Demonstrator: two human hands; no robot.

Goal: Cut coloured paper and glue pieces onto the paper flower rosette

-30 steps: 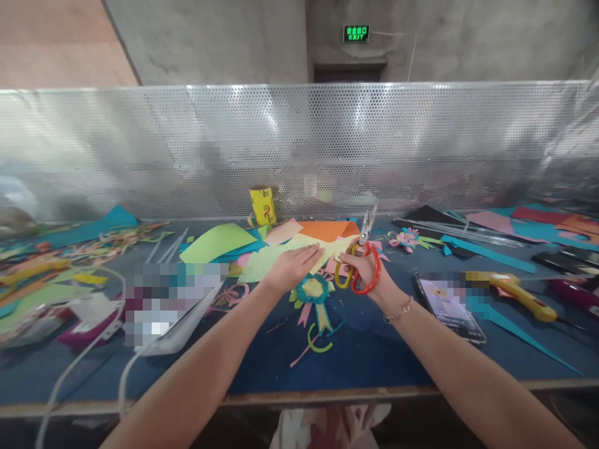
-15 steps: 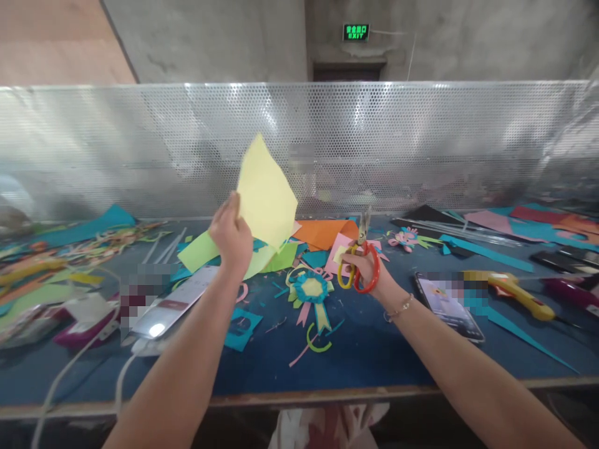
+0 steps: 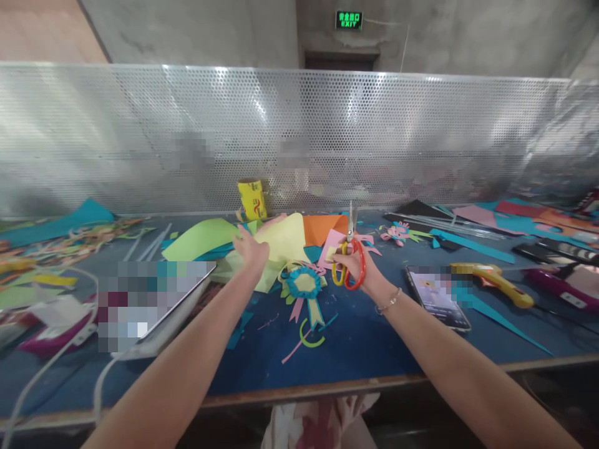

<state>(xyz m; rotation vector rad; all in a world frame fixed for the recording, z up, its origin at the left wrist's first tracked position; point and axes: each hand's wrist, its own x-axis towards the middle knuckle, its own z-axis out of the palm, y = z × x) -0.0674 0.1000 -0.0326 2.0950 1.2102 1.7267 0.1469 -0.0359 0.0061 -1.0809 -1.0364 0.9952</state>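
My left hand (image 3: 253,248) is open, fingers apart, over the pile of coloured sheets. Beside it lies a pale yellow sheet (image 3: 286,238), with a bright green sheet (image 3: 201,238) on its other side. My right hand (image 3: 354,265) grips a pair of scissors (image 3: 350,232) by the red and yellow handles, blades pointing up. Near its fingertips is a pink sheet (image 3: 333,242) with a small yellow piece; whether the fingers touch it, I cannot tell. Between my hands lies a blue-rimmed rosette (image 3: 303,284) with pink and yellow tails.
A phone (image 3: 437,298) and a yellow glue gun (image 3: 496,280) lie at right. On the left stands a tilted screen device (image 3: 159,305) with a white cable. A yellow roll (image 3: 253,199) stands before the perforated metal panel (image 3: 299,137). Paper scraps and clear sticks surround them.
My left hand has lowered the pale yellow sheet onto the pile and let go of it. The yellow roll behind it now shows. My right hand still holds the scissors; the view has shifted slightly.
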